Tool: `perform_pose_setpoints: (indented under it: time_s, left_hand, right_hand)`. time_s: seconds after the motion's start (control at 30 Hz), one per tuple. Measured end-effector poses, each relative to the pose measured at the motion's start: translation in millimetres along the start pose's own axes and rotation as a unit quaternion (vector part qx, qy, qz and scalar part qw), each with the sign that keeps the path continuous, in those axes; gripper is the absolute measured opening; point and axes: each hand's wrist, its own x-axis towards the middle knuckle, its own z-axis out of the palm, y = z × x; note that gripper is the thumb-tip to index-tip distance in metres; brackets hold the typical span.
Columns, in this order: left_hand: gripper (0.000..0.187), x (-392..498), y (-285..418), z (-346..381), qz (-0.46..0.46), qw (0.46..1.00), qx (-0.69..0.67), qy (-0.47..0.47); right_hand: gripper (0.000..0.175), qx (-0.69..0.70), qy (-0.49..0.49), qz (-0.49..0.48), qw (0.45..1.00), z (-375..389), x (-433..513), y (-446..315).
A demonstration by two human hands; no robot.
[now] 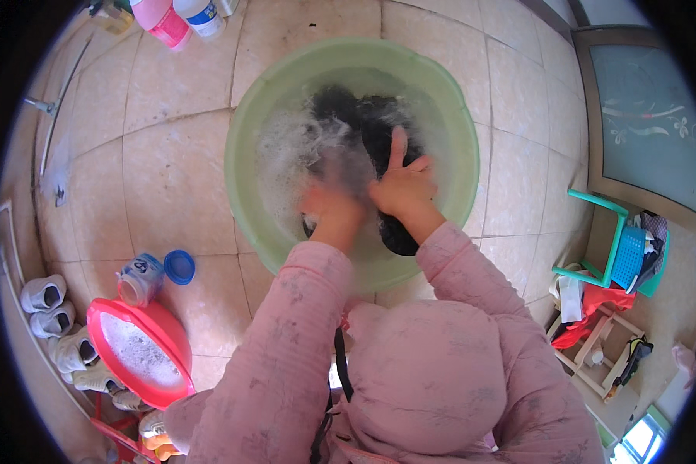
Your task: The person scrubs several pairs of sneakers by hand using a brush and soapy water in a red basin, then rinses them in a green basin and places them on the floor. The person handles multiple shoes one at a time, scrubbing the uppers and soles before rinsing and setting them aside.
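Note:
A large pale green plastic basin (243, 220) of cloudy, soapy water lies before me. In it are dark, shoe-like items; a long black one (398, 235), apparently a shoe, is partly under water. My right hand (406, 185) grasps this black item from above, the index finger stretched along it and the thumb at its left side. Motion blurs my left hand (333, 209), which is low in the foam (284, 153) at the basin's left-centre. Another dark part shows beneath its wrist. Whether the left fingers hold anything is hidden by blur and suds.
At left, a red basin (188, 342) of suds leans beside an open blue tub (142, 278) and its blue lid (180, 267). Several pale shoes (43, 294) line the wall. Pink (162, 23) and white bottles (200, 17) stand far left; a green stool (615, 243) lies right.

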Motion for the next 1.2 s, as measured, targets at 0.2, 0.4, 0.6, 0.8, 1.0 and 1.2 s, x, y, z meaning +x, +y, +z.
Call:
perform_pose_setpoints:
  time_s: [0.2, 0.4, 0.6, 0.8, 1.0, 1.2]
  left_hand:
    - [0.098, 39, -15, 29, 0.187, 0.979, -0.066, -0.052]
    - [0.113, 6, -23, -1, 0.116, 0.978, -0.171, 0.037]
    - [0.117, -47, -54, -35, 0.129, 0.924, -0.353, 0.074]
    - [0.112, -87, -68, -44, 0.178, 0.876, -0.408, 0.185]
    - [0.116, -96, -46, -47, 0.114, 0.934, -0.192, 0.279]
    - [0.122, -66, -20, -37, 0.053, 0.983, -0.052, 0.168]
  right_hand:
    - [0.11, 0.002, 0.084, -0.006, 0.996, 5, -4, -4]
    - [0.115, 0.252, 0.078, -0.054, 0.963, -13, -9, 22]
    - [0.11, 0.395, 0.19, -0.255, 0.862, -40, -39, 42]
    - [0.11, 0.393, 0.223, -0.234, 0.861, -60, -66, 38]
    - [0.116, 0.223, 0.257, -0.195, 0.92, -40, -44, 25]
    - [0.12, 0.152, 0.055, -0.1, 0.982, 5, 13, 9]
